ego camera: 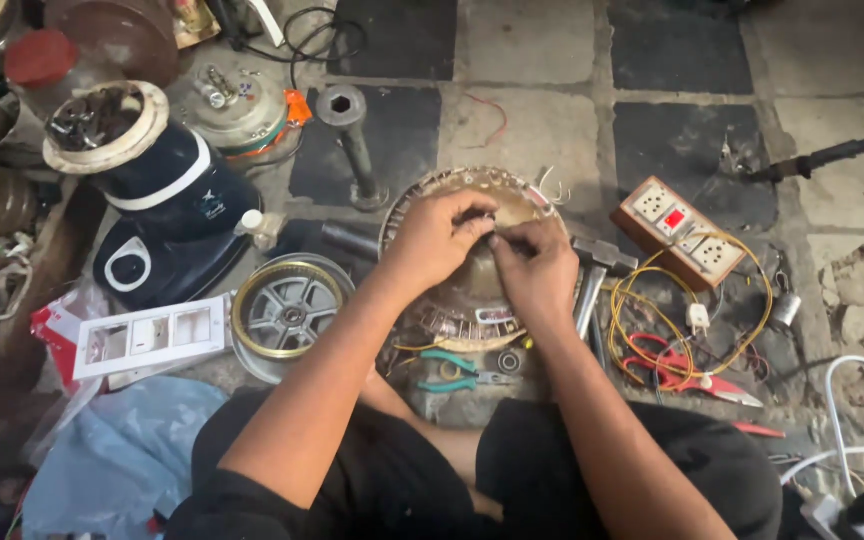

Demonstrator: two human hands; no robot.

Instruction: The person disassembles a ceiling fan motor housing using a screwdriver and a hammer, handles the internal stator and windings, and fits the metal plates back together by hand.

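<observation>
both hands, left hand (436,240) and right hand (535,268), pinch fingers on the round motor winding (472,300)

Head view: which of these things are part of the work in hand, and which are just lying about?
In hand:
left hand
right hand
round motor winding

Lying about:
green pliers
red cutters
socket board
mixer base
white switch plate

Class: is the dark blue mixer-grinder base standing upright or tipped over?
Tipped. The mixer-grinder base leans, its round top coupling facing up-left.
</observation>
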